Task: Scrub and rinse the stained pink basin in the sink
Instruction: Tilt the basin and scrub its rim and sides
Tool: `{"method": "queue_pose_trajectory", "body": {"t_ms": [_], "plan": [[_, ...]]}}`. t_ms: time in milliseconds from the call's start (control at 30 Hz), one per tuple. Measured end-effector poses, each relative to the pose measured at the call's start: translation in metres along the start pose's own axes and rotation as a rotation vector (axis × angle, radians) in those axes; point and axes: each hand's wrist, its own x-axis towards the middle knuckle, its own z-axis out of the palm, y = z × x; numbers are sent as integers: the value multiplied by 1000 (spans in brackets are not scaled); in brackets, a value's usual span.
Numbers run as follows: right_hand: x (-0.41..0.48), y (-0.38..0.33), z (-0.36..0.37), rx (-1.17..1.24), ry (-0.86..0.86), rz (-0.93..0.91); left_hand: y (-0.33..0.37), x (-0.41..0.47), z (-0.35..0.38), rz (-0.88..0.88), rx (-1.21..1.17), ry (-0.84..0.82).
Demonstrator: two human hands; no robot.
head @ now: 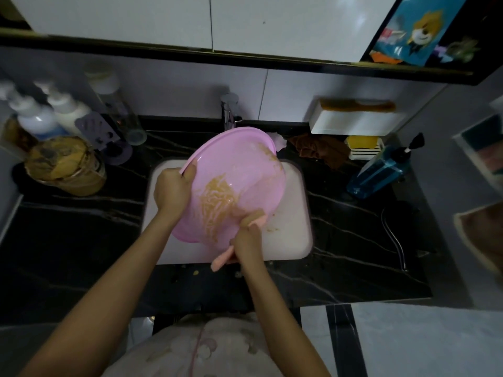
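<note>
**Stained pink basin (245, 164) being scrubbed over a white sink (295, 205)**

The left hand (172, 190) is gripping the tilted basin's rim. The right hand (249, 239) is pressing a pink brush (221, 261) against the yellowish-brown smear (217, 197) inside. Pump bottles (35, 115) are standing on the dark marbled counter (353, 240).

Dim room, black marble counter (81, 240), white wall cabinets (136, 17), pale floor tiles (422, 341)

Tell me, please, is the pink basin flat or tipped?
Tipped: the left hand holds the basin up by its rim, stained inside facing the camera.
</note>
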Motion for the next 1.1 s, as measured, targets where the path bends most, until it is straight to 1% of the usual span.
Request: {"method": "queue_pose_trajectory", "body": {"t_ms": [33,100,133,167,200,267,300,367,433,500,567,600,633,767,800,833,933,967,1000,1033,1100], "plan": [[-24,-28,-4,-43,13,-79,1,-1,0,1,3,-2],[-14,-38,-10,-24,107,-156,3,-3,1,2,20,-9],[-10,-38,-10,-42,144,-148,3,-4,1,-5,27,-7],[-11,-31,-4,-69,133,-94,3,-3,1,-11,31,0],[-10,-15,5,-51,104,-29,4,-3,0,-13,27,2],[-14,9,11,-11,45,-8,2,-1,-2,-15,24,-13],[-17,5,8,-5,41,-29,2,-1,-2,-24,23,-13],[-23,-24,-4,-11,88,-145,4,-3,0,-56,17,-29],[1,-37,-13,6,199,-216,6,-6,0,-78,2,-48],[7,-33,-7,-30,216,-163,6,-5,0,-100,-5,-45],[0,-8,1,-42,135,-9,6,-3,-3,-102,-5,-50],[-4,-1,2,-49,92,36,5,-1,-3,-98,-4,-42],[-9,-2,-1,-60,81,38,2,0,-2,-91,-7,-31],[9,-56,-14,-94,227,-275,-3,0,0,-66,-54,-29],[17,-65,-16,-111,254,-306,-4,1,0,-68,-51,-25],[23,-64,-17,-133,278,-295,-3,2,-1,-79,-44,-24],[25,-33,-26,-216,277,-167,1,0,-4,-106,-41,-31],[21,-26,-28,-226,268,-159,1,1,-4,-109,-42,-26],[15,-22,-28,-220,262,-198,0,0,-4,-113,-40,-24],[11,-24,-26,-228,258,-279,1,1,-5,-111,-37,-20],[4,-38,-26,-318,252,-438,-2,2,-6,-98,-27,-16]]}}
